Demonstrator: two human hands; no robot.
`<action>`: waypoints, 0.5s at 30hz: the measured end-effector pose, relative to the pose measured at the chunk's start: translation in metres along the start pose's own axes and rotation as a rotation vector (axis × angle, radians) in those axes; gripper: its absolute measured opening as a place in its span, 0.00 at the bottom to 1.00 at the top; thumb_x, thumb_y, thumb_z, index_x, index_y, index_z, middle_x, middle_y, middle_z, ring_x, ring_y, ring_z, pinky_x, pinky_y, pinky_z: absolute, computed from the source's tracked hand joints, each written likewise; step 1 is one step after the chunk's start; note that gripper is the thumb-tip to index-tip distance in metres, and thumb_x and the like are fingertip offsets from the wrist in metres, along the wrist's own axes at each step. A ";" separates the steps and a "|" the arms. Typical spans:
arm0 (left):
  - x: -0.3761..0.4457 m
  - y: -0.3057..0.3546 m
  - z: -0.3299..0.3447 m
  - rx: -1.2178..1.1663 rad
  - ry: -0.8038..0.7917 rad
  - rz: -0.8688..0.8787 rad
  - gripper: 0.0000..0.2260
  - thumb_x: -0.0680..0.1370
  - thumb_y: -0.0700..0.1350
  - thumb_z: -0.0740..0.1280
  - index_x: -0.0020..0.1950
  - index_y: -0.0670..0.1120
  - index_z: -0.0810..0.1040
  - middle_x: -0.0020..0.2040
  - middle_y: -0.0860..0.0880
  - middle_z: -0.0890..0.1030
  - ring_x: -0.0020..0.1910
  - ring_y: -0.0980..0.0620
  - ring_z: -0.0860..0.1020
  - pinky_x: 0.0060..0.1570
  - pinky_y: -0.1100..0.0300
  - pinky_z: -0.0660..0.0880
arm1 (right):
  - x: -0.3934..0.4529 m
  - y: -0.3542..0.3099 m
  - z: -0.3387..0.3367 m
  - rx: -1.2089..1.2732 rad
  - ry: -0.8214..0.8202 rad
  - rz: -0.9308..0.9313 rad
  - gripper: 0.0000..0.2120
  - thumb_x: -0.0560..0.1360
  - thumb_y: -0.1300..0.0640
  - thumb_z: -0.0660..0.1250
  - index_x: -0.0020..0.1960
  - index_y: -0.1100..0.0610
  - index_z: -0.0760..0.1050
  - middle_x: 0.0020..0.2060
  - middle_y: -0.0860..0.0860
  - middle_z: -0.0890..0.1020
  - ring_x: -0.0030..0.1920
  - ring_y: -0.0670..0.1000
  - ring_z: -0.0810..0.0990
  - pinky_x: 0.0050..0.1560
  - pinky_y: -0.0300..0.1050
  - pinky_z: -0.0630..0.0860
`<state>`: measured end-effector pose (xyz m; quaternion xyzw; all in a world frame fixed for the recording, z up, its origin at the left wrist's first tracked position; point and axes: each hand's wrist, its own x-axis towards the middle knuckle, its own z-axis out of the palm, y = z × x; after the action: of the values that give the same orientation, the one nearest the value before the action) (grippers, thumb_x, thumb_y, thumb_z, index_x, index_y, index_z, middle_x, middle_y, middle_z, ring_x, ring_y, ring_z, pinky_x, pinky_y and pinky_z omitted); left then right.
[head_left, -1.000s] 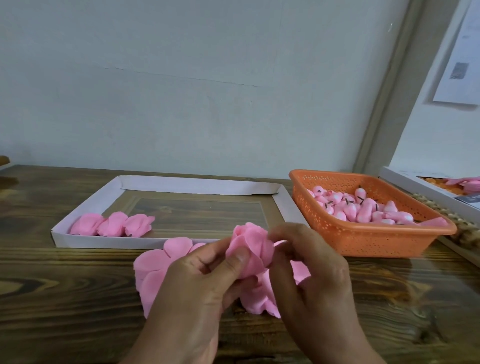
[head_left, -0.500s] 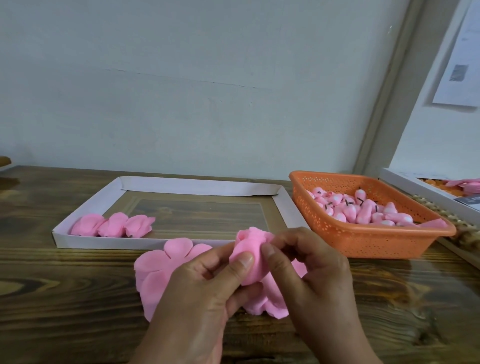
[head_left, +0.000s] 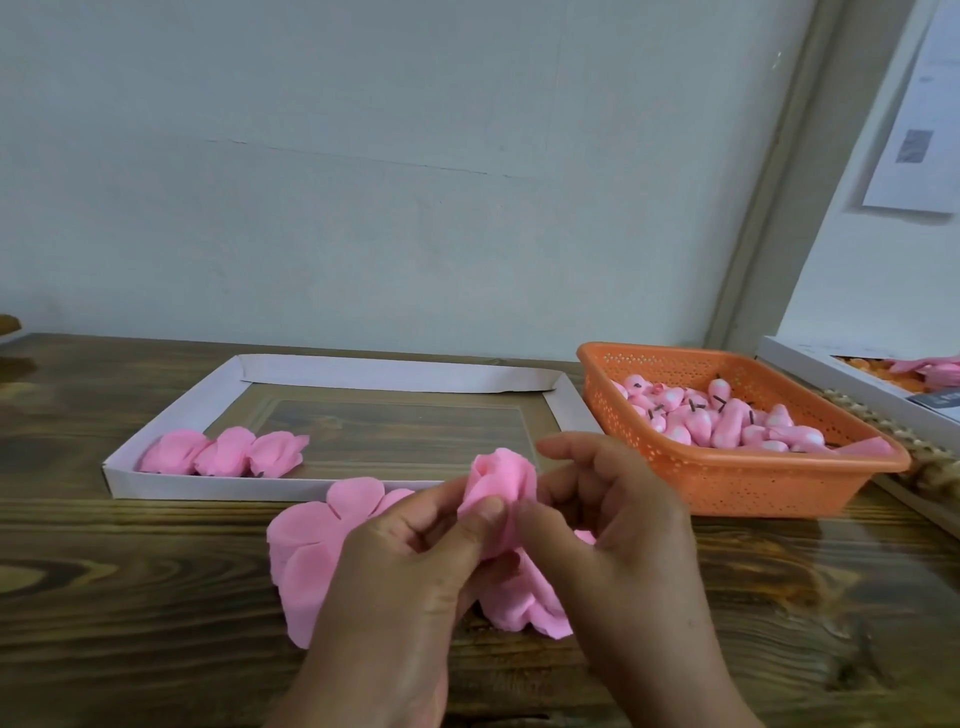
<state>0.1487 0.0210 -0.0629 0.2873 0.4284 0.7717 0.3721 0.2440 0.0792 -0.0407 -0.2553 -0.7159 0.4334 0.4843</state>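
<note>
Both hands meet over the table (head_left: 130, 597) on a pink flower (head_left: 501, 480). The left hand (head_left: 410, 561) pinches its lower part between thumb and fingers. The right hand (head_left: 623, 535) lays its thumb against the base, right beside the left thumb. Half a second ago the right fingers curled close over the top of the flower; now they have opened out to the right, the forefinger lifted clear, and only one finger seems to touch its side. The flower itself sits about where it was, held above a loose heap of pink petals (head_left: 311, 561).

It is a small rolled bud of soft, matte pink sheet, with its folded rim uppermost and slightly ruffled. Its lower end is hidden behind the two thumbs, and how the fingers behind it lie cannot be made out. The hands also cover much of the heap. Behind stand a white tray (head_left: 171, 421) and an orange basket (head_left: 727, 488).
</note>
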 end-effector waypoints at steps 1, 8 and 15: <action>0.000 0.001 0.000 0.014 -0.004 0.011 0.15 0.58 0.46 0.73 0.43 0.47 0.87 0.42 0.40 0.85 0.40 0.45 0.85 0.36 0.58 0.81 | 0.002 -0.002 -0.002 0.027 -0.056 0.063 0.20 0.61 0.54 0.72 0.52 0.52 0.74 0.30 0.50 0.81 0.29 0.43 0.79 0.30 0.35 0.73; 0.002 0.003 -0.006 0.158 -0.071 0.057 0.12 0.61 0.52 0.71 0.42 0.55 0.86 0.44 0.50 0.86 0.44 0.54 0.84 0.38 0.65 0.79 | 0.036 -0.015 -0.022 -0.228 -0.542 0.204 0.16 0.67 0.52 0.75 0.53 0.53 0.78 0.28 0.51 0.81 0.28 0.44 0.77 0.33 0.37 0.71; 0.006 0.006 -0.017 0.220 -0.141 -0.049 0.17 0.64 0.44 0.71 0.52 0.45 0.84 0.46 0.46 0.86 0.45 0.50 0.84 0.40 0.61 0.80 | 0.045 -0.022 -0.023 -0.295 -0.610 0.133 0.03 0.73 0.63 0.70 0.41 0.61 0.77 0.28 0.55 0.82 0.26 0.47 0.78 0.32 0.43 0.76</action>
<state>0.1305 0.0166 -0.0649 0.3695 0.4902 0.6884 0.3864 0.2479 0.1123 0.0035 -0.2273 -0.8644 0.4122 0.1768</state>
